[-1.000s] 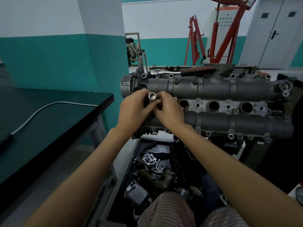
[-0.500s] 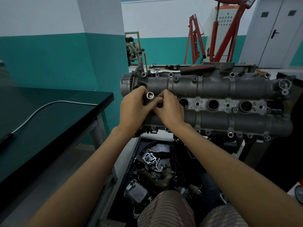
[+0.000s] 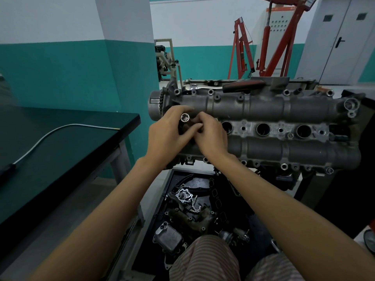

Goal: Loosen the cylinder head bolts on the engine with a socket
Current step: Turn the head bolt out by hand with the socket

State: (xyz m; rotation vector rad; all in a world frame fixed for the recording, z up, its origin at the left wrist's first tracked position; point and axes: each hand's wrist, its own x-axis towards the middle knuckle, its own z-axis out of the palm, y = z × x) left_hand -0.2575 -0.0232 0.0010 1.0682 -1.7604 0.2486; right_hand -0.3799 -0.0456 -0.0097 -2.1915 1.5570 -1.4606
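Hardly anything has moved since the earlier frames: both hands stay bunched at the left end of the cylinder head [image 3: 263, 110], with the socket [image 3: 185, 118] sitting a touch lower against the casting. Left hand [image 3: 167, 134] curls its fingers round the socket, open end facing up toward the camera. Right hand [image 3: 211, 136] has fingertips curled in and pinching at something beside the socket; what exactly is hidden, probably the socket's side or a bolt head.

Risks, as judgement: the socket is smooth, polished steel, a short cylinder, so it can slip from bare fingers and drop into the parts tray [image 3: 174, 175] below or into one of the round plug wells [image 3: 263, 129]. Seating it crooked on a bolt could round the head. No driver is attached; the ratchet [image 3: 205, 87] lies on the far edge of the head, chrome shaft, dark red grip.

Head itself is rough grey cast aluminium, two long rounded cam housings with a flatter machined strip between. Toothed sprocket [image 3: 161, 104] at the left end has sharp edges near the left knuckles.
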